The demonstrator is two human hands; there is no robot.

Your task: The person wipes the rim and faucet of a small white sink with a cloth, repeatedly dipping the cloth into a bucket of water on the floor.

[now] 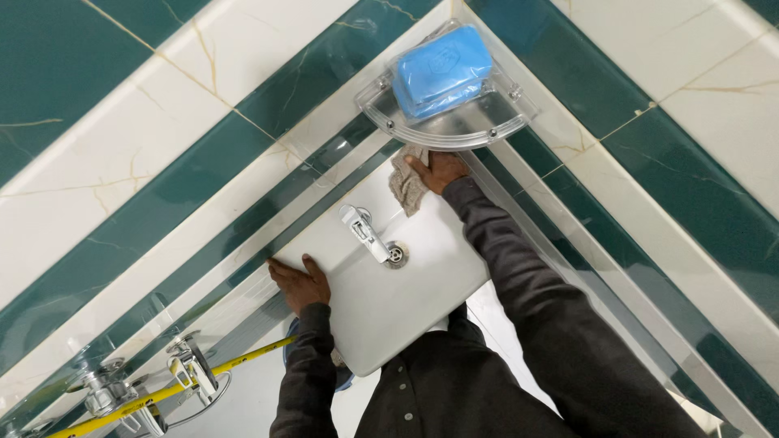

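Observation:
My right hand (pixel 439 171) presses a crumpled grey-brown cloth (pixel 406 186) against the far corner of a white wash basin (pixel 381 316), just under a glass corner shelf (pixel 381 113). Over on the near left edge of the basin rests my left hand (pixel 300 284), fingers laid flat on the rim and holding nothing. A chrome tap (pixel 363 230) and a round drain (pixel 396 255) sit in the middle of the basin between the hands. Both arms are in dark sleeves.
A blue wrapped block (pixel 442 71) lies on the glass shelf. Green and white marble-look tiles (pixel 122 186) cover both walls meeting at the corner. Chrome wall taps (pixel 191 369) and a yellow strip (pixel 162 395) are at the lower left.

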